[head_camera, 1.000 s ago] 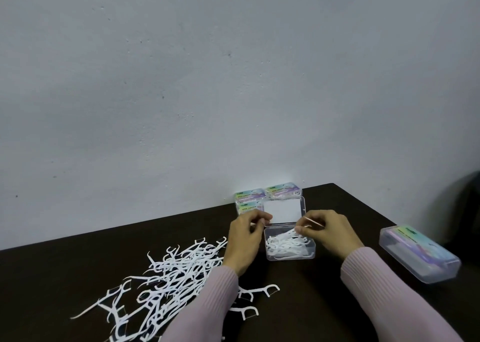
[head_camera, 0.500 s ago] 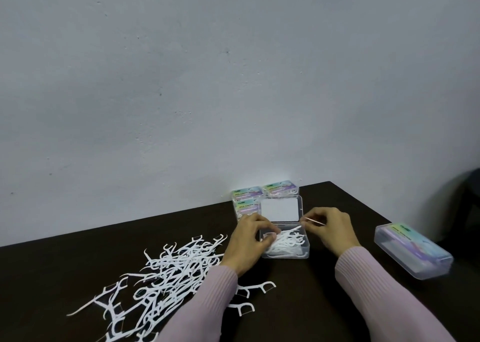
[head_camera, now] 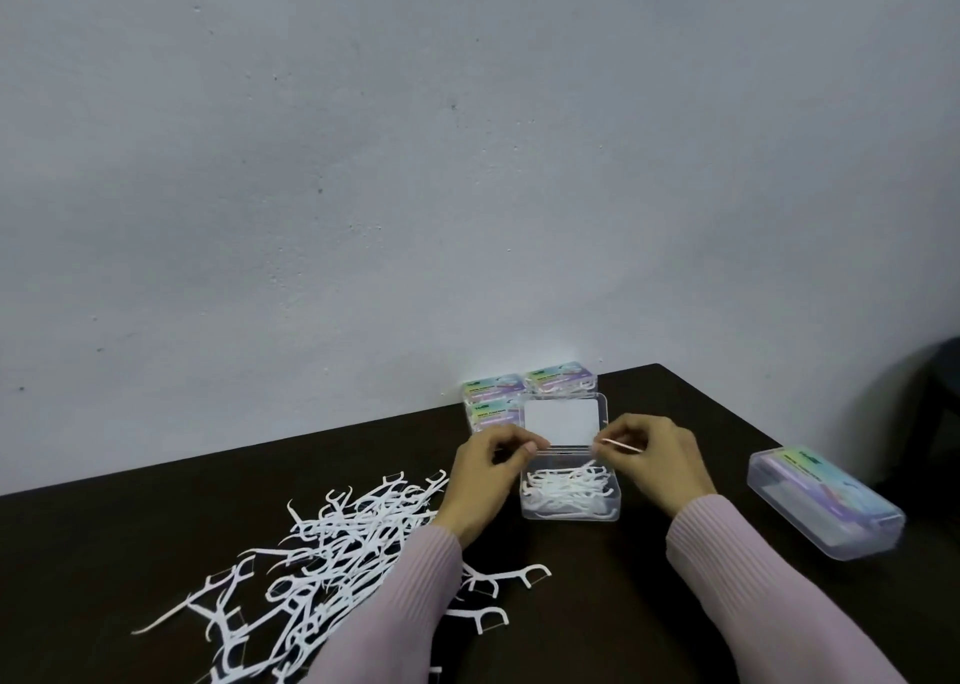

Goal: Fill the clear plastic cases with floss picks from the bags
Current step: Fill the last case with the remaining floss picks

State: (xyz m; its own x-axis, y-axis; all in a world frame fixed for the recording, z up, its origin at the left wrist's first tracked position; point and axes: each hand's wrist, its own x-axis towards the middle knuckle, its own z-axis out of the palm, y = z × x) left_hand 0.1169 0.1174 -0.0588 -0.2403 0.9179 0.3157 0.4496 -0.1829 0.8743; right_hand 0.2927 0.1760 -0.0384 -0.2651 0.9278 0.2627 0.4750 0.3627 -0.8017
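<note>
Your left hand (head_camera: 485, 467) has fingers curled at the open case's (head_camera: 570, 496) left rear corner; whether it grips anything I cannot tell. Your right hand (head_camera: 657, 457) pinches one floss pick (head_camera: 621, 445) above the case's right rear corner. The case sits mid-surface (head_camera: 156, 527), partly filled. Loose picks (head_camera: 332, 543) lie left; a closed case (head_camera: 826, 506) lies right.

A dark brown counter (head_camera: 156, 543) stands against a plain, pale grey wall (head_camera: 415, 163) with small specks; a dark shape (head_camera: 935, 402) sits at far right.
</note>
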